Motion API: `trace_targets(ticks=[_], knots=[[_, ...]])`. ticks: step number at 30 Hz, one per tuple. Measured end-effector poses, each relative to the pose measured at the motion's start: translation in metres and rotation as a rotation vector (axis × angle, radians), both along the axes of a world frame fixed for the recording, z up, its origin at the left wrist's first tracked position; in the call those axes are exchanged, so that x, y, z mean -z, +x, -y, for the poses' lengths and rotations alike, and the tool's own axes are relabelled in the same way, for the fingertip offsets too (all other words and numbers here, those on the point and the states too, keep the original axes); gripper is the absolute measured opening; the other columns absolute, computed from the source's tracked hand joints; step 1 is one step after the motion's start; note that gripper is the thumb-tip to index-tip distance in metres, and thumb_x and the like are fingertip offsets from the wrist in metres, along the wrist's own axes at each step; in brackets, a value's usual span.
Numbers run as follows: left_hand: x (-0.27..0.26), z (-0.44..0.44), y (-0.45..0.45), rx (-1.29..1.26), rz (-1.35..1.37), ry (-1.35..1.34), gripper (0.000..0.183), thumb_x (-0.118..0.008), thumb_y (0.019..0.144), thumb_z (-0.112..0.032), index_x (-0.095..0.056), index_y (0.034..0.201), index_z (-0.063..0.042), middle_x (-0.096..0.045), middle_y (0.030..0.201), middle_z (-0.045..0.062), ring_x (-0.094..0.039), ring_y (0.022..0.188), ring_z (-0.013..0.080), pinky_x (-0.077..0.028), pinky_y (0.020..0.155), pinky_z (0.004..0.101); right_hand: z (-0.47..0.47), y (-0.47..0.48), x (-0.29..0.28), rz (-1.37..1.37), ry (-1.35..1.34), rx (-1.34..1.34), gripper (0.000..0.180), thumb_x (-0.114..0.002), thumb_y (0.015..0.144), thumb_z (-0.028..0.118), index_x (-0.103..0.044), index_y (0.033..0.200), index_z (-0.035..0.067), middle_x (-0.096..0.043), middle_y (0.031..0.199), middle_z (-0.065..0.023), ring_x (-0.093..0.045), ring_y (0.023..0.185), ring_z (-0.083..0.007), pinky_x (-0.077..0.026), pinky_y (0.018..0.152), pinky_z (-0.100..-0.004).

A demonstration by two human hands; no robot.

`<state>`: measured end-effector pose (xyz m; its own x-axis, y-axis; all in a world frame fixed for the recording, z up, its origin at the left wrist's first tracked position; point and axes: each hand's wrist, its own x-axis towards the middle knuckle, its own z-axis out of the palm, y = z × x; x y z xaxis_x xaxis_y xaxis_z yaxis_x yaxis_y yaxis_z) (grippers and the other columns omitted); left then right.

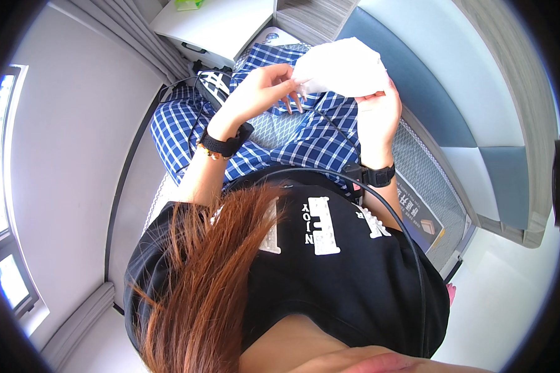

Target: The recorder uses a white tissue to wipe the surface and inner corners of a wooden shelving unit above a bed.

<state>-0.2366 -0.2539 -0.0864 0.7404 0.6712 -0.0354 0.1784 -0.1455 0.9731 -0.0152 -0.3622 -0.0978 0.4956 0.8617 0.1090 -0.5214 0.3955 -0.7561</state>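
A soft white sheet-like piece, perhaps tissue or cloth, is held up between both hands over my crossed legs. My left hand pinches its left corner between thumb and fingers, the other fingers hanging loose below. At its lower right edge, my right hand grips it, with the fingertips partly hidden behind it. Each wrist wears a black strap, and beads show beside the left one. Blue plaid trousers cover my legs, with a patterned mattress visible between them.
Black cables run across my lap and down my right side. A white cabinet stands ahead, holding a green packet. The padded headboard rises at right, and a printed board lies on the bed near my right elbow.
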Motion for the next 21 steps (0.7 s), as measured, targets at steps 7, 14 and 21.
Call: trace_targets(ticks=[7, 14, 21], knots=[[-0.024, -0.02, -0.033, -0.111, 0.027, 0.33, 0.033, -0.054, 0.098, -0.036, -0.062, 0.089, -0.005, -0.056, 0.073, 0.002, -0.053, 0.068, 0.0122, -0.042, 0.063, 0.027, -0.001, 0.015, 0.009, 0.24, -0.312, 0.015, 0.034, -0.05, 0.102, 0.023, -0.063, 0.118, -0.005, -0.07, 0.103, -0.0159, -0.071, 0.092, -0.0227, -0.056, 0.086, -0.0352], [-0.052, -0.019, -0.049, -0.108, -0.178, 0.692, 0.022, -0.062, 0.094, -0.021, -0.068, 0.093, 0.0, -0.063, 0.103, 0.013, -0.058, 0.098, 0.0267, -0.049, 0.085, 0.0365, -0.004, 0.011, 0.009, 0.591, -0.694, -0.329, 0.03, -0.053, 0.101, 0.023, -0.067, 0.112, -0.001, -0.072, 0.094, -0.0088, -0.073, 0.08, -0.0177, -0.055, 0.069, -0.0255], [-0.056, -0.02, -0.063, -0.128, -0.228, 0.826, 0.018, -0.06, 0.094, -0.011, -0.058, 0.08, 0.0, -0.06, 0.121, 0.012, -0.059, 0.097, 0.0207, -0.05, 0.084, 0.0312, -0.002, 0.007, 0.015, 0.51, -0.342, -0.182, 0.028, -0.052, 0.102, 0.021, -0.066, 0.109, -0.002, -0.071, 0.089, -0.0094, -0.07, 0.072, -0.015, -0.053, 0.064, -0.024]])
